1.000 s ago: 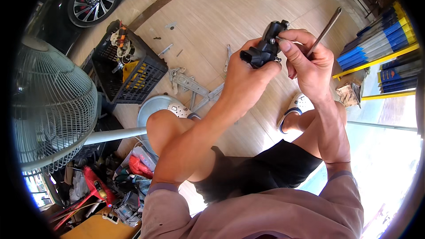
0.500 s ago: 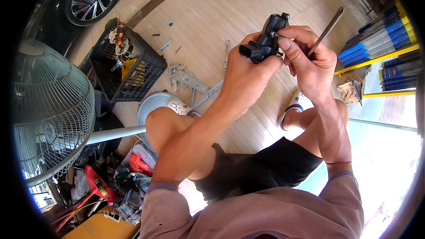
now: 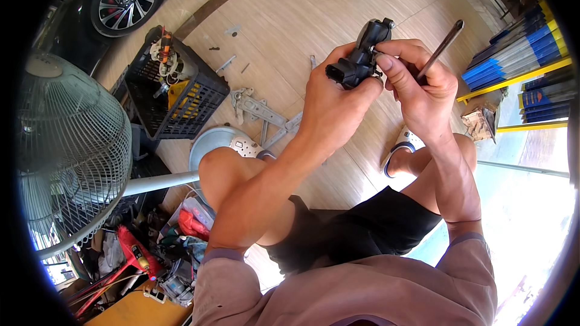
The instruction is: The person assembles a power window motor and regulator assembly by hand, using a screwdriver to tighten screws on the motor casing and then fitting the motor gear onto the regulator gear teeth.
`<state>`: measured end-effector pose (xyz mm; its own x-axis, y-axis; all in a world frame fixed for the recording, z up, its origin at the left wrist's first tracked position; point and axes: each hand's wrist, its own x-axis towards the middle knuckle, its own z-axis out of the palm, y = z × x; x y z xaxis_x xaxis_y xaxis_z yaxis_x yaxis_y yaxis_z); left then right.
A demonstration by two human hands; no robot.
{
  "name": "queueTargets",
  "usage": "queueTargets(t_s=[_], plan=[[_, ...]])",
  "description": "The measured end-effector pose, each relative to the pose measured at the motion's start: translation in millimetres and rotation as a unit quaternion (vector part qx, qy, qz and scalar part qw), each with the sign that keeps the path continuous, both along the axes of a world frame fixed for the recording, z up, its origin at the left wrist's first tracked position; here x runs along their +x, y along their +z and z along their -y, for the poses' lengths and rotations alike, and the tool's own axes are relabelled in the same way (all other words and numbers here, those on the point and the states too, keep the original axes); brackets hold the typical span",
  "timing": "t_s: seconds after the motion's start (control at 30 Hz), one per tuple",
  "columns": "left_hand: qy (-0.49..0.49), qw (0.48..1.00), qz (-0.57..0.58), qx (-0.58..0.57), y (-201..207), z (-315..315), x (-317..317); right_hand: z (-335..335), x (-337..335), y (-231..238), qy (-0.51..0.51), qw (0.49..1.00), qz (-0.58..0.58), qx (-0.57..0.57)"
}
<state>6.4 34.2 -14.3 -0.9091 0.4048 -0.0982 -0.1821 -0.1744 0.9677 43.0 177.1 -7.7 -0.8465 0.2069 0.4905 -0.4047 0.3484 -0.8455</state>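
Up in front of me, my left hand (image 3: 332,108) is closed round a small black motor unit (image 3: 364,54) with a plastic housing and a connector socket on its near left side. My right hand (image 3: 426,90) keeps a screwdriver (image 3: 446,45) tucked between its fingers, the metal shaft slanting up and to the right, away from the motor unit. The thumb and forefinger of that hand pinch together at the unit's right side, on a small metal piece that looks like a screw. The screwdriver's handle is hidden in the palm.
A black plastic crate (image 3: 199,93) with parts stands left, beside a caged fan (image 3: 72,145). Metal scissor-arm linkage (image 3: 263,111) and loose bits lie on the floor. A yellow-edged shelf (image 3: 516,81) of blue boxes is at right. Tools and clutter (image 3: 181,247) fill the lower left.
The screwdriver's tip has dipped slightly and shifted a little left. Both hands and the motor unit have barely moved, and the grip is the same.
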Motion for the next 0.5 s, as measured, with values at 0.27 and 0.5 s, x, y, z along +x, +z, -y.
queueTargets(t_s=[0.27, 0.5], plan=[[-0.005, 1.0, -0.019, -0.013, 4.4, -1.6, -0.5, -4.4, -0.2, -1.3, 0.015, 1.0, -0.016, -0.014], [-0.014, 1.0, -0.006, 0.012, 3.5, -1.5, 0.1, -3.2, 0.1, 0.0, -0.007, 1.0, -0.005, 0.006]])
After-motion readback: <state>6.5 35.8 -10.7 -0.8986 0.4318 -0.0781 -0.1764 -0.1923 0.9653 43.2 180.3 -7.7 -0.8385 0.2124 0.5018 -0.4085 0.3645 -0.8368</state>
